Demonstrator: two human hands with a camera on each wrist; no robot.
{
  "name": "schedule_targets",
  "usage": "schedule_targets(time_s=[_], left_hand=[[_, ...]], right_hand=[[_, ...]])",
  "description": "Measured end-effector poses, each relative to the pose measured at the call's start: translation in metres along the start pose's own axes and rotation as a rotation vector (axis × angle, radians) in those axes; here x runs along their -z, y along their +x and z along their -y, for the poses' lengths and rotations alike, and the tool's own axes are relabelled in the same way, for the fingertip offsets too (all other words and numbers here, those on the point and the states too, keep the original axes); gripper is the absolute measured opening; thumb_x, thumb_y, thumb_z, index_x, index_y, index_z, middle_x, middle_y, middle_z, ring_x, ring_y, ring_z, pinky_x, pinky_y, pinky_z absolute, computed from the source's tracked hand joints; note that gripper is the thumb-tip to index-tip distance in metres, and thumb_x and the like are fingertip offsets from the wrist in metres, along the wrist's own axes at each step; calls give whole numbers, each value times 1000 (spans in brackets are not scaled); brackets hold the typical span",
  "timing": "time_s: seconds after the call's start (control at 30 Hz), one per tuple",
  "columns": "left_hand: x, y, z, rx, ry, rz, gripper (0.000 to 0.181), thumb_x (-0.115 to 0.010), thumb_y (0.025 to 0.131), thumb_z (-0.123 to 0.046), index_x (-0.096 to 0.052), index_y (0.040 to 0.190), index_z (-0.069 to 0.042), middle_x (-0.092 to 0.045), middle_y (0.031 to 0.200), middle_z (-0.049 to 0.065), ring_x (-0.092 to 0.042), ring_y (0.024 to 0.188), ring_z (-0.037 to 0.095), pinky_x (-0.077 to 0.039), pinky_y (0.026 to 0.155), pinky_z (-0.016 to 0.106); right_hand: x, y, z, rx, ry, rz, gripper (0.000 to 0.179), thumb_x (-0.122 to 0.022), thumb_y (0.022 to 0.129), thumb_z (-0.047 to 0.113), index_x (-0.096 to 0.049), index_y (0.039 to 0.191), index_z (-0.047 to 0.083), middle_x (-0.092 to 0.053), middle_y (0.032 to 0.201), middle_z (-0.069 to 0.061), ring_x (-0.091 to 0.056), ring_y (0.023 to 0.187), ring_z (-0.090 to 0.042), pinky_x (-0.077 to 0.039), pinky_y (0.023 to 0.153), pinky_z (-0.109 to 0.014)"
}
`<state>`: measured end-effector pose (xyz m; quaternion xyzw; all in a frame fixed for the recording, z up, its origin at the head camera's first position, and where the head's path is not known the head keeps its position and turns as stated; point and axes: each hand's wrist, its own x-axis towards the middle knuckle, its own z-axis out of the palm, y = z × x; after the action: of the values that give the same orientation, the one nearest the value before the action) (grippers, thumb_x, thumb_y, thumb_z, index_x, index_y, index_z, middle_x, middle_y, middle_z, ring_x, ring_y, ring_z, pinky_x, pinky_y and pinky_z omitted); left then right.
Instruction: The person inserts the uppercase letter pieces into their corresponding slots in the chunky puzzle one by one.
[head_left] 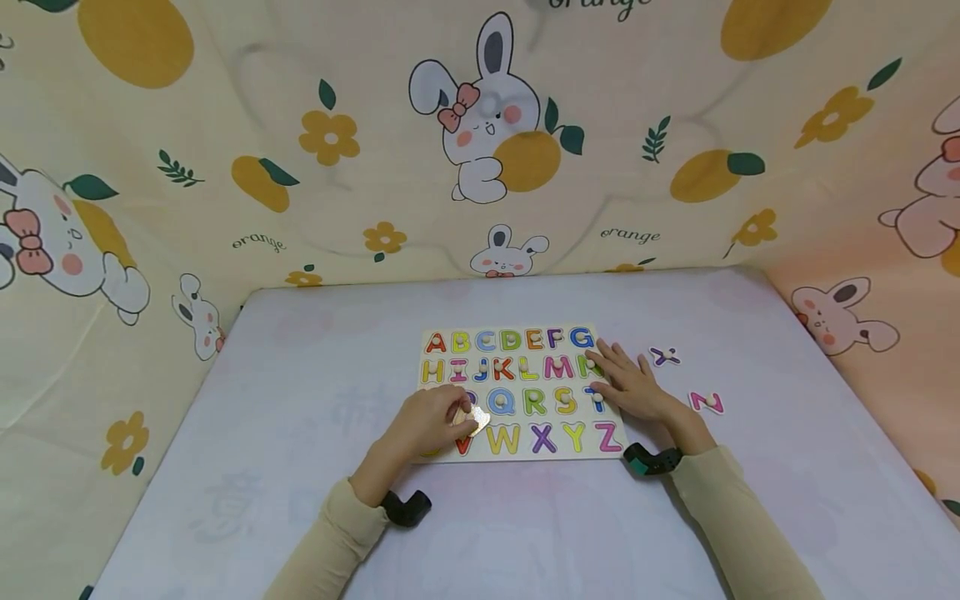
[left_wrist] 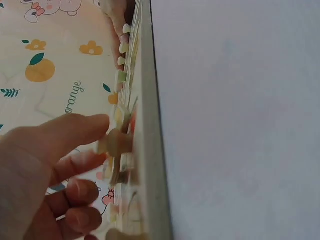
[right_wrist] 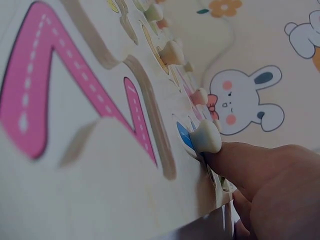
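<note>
A wooden alphabet puzzle board [head_left: 525,457] lies on the table, most upper letters fitted with knobs. Over its lower left part, my left hand [head_left: 423,423] pinches the knob [left_wrist: 114,143] of a letter piece [head_left: 477,419]. Glare hides which letter it is; in the left wrist view it stands edge-on, tilted close to the board. My right hand [head_left: 636,390] rests on the board's right edge with fingers spread, near the N and T. Its thumb [right_wrist: 250,162] touches the knob of the blue T [right_wrist: 184,134] in the right wrist view.
Right of the board lie a purple X piece [head_left: 664,357] and a pink piece [head_left: 707,403] shaped like a turned Z. A pink Z recess [right_wrist: 30,90] without a piece shows in the board's corner. Behind the white table [head_left: 315,350] hangs a rabbit-and-orange patterned cloth [head_left: 337,50].
</note>
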<state>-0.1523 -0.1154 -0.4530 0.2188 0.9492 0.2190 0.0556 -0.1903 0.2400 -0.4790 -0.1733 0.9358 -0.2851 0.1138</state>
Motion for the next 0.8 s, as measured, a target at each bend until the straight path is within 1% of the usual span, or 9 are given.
schedule_targets(time_s=[0.1, 0.23, 0.3, 0.4, 0.53, 0.6, 0.63, 0.73, 0.8], left_hand=[[1, -1, 2, -53, 3, -13, 17, -72, 83, -32, -67, 91, -18, -54, 75, -8, -43, 68, 6, -33, 62, 20], [1, -2, 4, -96, 27, -19, 14, -72, 84, -29, -70, 92, -18, -53, 76, -7, -42, 69, 6, -32, 63, 18], [2, -2, 2, -102, 28, -22, 15, -73, 84, -29, -71, 92, -17, -54, 77, -6, -42, 69, 6, -33, 63, 19], [2, -1, -3, -92, 13, -24, 19, -73, 83, -32, -72, 92, -16, -58, 79, -5, -44, 69, 6, -34, 63, 19], [-3, 0, -11, -75, -36, -22, 17, -73, 83, -35, -69, 88, -19, -54, 71, -10, -44, 65, 3, -34, 60, 17], [-6, 0, -14, -84, -61, -15, 15, -74, 83, -34, -68, 86, -20, -50, 67, -9, -42, 63, 2, -32, 58, 16], [-7, 1, -16, -98, -66, -15, 14, -74, 83, -33, -68, 84, -20, -50, 67, -9, -42, 63, 2, -32, 58, 16], [-9, 2, -20, -135, -64, -11, 13, -74, 82, -31, -69, 84, -19, -54, 68, -5, -41, 63, 1, -31, 57, 15], [-10, 2, -22, -144, -56, -4, 12, -74, 81, -31, -70, 83, -19, -55, 69, -4, -41, 63, 1, -29, 56, 14]], right_hand=[[0, -1, -1, 3, 2, -1, 62, -50, 98, 35, -30, 150, 8, -10, 161, -24, -2, 148, -50, 10, 113, -71], [-1, -1, -2, 3, 3, -3, 62, -50, 98, 35, -30, 151, 8, -11, 161, -24, -2, 148, -50, 10, 113, -70], [-1, -1, -1, 3, 5, -3, 62, -50, 98, 35, -30, 151, 9, -11, 161, -23, -2, 148, -50, 10, 113, -70], [-1, -1, -1, 2, 9, -4, 62, -50, 98, 34, -30, 151, 9, -10, 161, -23, -2, 148, -49, 10, 113, -70], [-1, 0, -1, -1, 10, -3, 62, -50, 98, 34, -29, 151, 8, -10, 161, -23, -1, 148, -49, 10, 113, -70], [-1, 0, -1, -2, 8, -4, 62, -50, 98, 34, -29, 151, 8, -10, 161, -23, -1, 148, -50, 10, 113, -70], [-1, 0, -1, -1, 8, -4, 62, -50, 98, 34, -29, 151, 8, -10, 161, -24, -1, 148, -50, 10, 113, -70], [-1, 0, -1, 0, 8, -7, 62, -50, 98, 33, -30, 151, 8, -10, 161, -24, -2, 148, -50, 10, 113, -70], [-1, 0, -1, -1, 10, -6, 62, -51, 98, 33, -30, 151, 8, -10, 161, -24, -2, 148, -50, 10, 113, -70]])
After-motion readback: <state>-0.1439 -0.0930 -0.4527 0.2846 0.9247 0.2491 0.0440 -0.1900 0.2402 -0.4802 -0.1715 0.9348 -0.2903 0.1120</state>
